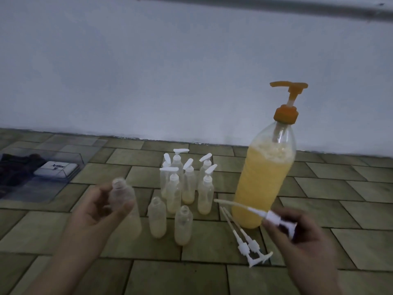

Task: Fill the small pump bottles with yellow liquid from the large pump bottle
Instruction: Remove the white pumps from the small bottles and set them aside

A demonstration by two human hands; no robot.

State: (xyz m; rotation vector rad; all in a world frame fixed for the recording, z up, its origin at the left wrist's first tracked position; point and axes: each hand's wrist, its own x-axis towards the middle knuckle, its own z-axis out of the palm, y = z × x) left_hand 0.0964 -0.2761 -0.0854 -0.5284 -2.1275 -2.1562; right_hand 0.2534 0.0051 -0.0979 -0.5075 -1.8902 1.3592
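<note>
Small bottle (125,206), uncapped, sits in your left hand (100,211), fingers curled round its body, neck up, held above the tiled floor (212,277). Only a pale film of liquid shows low in it, as far as the blur lets you tell. Your right hand (297,237) pinches a white pump head (274,217), dip tube pointing left toward the big bottle's base.

Just right of the held bottle, two more open bottles (170,220) stand capless, barely filled. Behind them a cluster of capped bottles (187,179) stands upright, each with a little yellow at the bottom. Two loose pumps (244,241) lie on the floor between the open bottles and your right hand.

Big bottle (265,184) stands right of the cluster, orange pump (287,99) on, mostly full of yellow liquid, spout facing left.

Step looks like uncapping done, filling not begun. Next: drop the pump head beside the loose ones, bring the open neck under the orange spout, press with the freed right hand. Keep the neck lined up; it's narrow, drips likely.

Far left, a clear tray (53,173) holds a white box (56,169).
</note>
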